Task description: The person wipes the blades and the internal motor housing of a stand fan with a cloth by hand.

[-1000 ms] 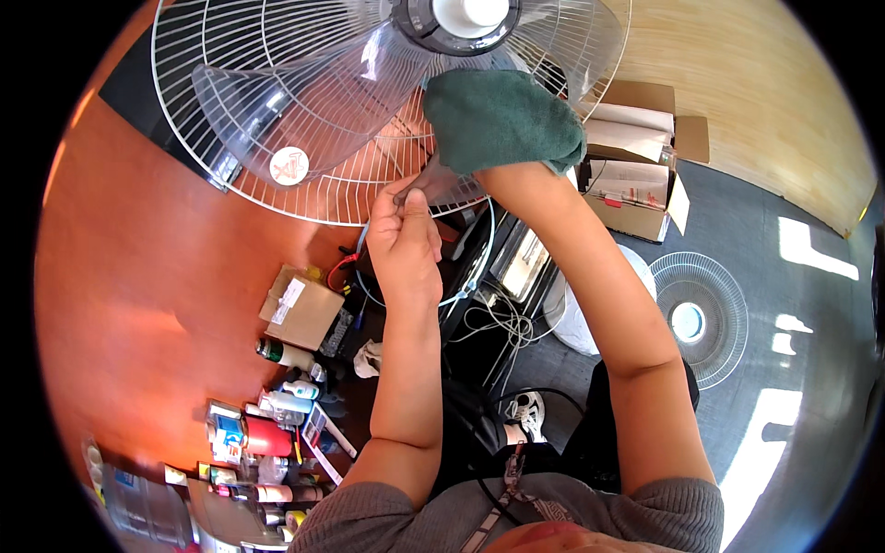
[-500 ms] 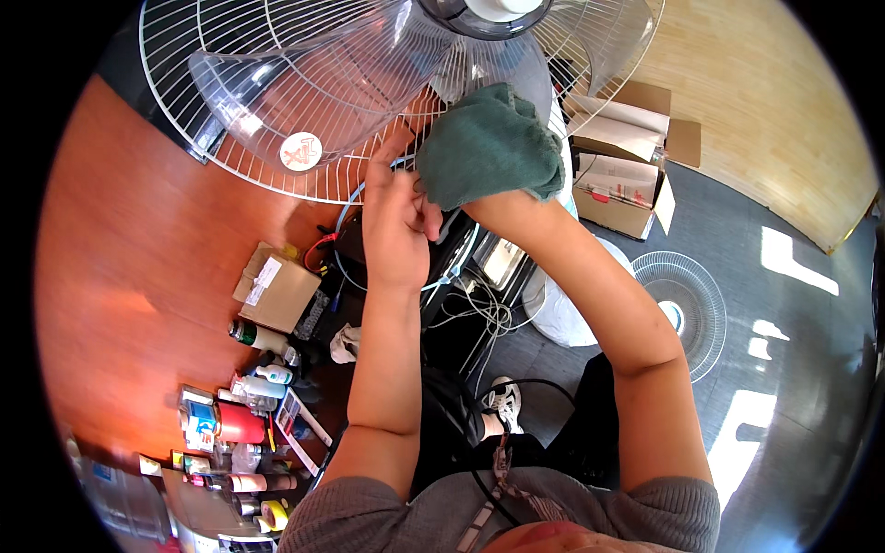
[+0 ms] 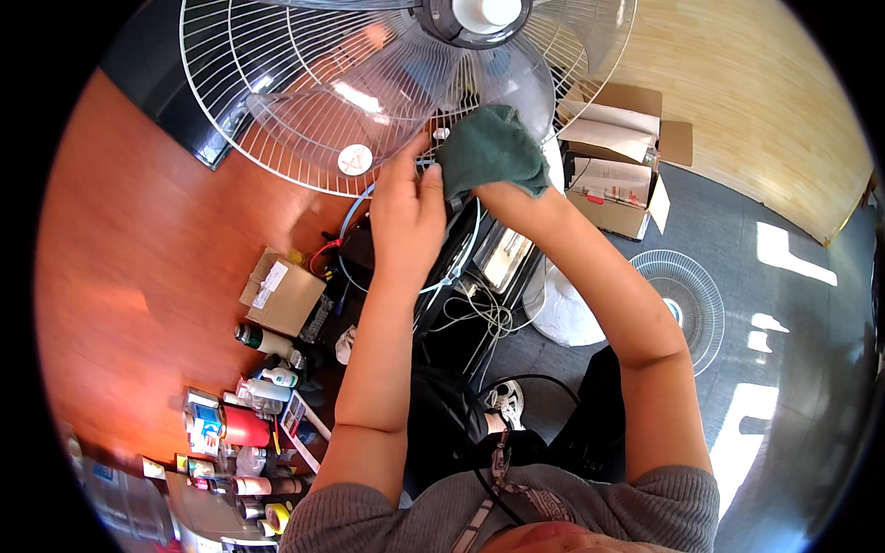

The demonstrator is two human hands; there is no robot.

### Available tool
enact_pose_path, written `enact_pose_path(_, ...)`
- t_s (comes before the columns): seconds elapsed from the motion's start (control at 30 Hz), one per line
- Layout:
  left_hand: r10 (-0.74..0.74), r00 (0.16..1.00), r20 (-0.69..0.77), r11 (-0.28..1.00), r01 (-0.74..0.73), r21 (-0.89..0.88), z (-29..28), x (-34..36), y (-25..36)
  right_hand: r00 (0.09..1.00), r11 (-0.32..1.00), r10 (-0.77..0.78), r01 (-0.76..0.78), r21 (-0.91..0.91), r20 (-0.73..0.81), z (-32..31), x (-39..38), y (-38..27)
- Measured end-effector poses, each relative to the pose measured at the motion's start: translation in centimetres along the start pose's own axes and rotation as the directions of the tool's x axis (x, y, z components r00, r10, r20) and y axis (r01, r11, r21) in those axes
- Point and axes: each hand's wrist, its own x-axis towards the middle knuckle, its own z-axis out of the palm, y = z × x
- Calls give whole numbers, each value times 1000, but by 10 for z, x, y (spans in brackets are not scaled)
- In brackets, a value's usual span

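A large fan with clear blades (image 3: 304, 120) and a white wire guard (image 3: 214, 101) fills the upper part of the view. Over my right hand (image 3: 509, 197) lies a dark green cloth (image 3: 493, 152), gripped at the fan's lower side; the cloth hides most of the fingers. My left hand (image 3: 406, 207) is beside the cloth at the guard's lower edge. Its index finger stretches up toward the wires and the thumb stands apart, while the other fingers are partly hidden. A round white sticker (image 3: 355, 159) sits on the blade to the left of that hand.
Open cardboard boxes (image 3: 613, 175) stand right of the fan. On the dark floor lie a clear round fan guard (image 3: 705, 309) and a white base (image 3: 562, 313). Tangled cables (image 3: 489, 313) hang beneath my forearms. A small carton (image 3: 281, 290) and several bottles crowd the left side.
The stickered blade has turned to the right. The fan guard appears smaller and its left edge has shifted right. My left hand has rotated slightly, and the cloth has moved a little right and down.
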Motion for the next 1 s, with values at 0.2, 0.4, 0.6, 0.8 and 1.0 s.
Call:
enact_pose_path(0.2,-3,977,213,958,63,-278,19,32,2,997,979,75,-77,188,18,11,-13,6)
enact_pose_path(0.4,-100,884,457,809,340,-479,45,56,-3,996,974,36,-54,222,88,16,-35,7)
enact_pose_path(0.6,-114,848,518,764,408,-500,39,62,0,994,728,8,-83,-680,-113,-26,-27,20)
enact_pose_path(0.8,-90,873,480,836,328,-440,36,58,2,723,810,563,-388,439,-400,-52,-4,50)
enact_pose_path(1.0,-19,909,417,809,259,-528,43,58,-19,590,355,807,-531,770,35,-70,12,59)
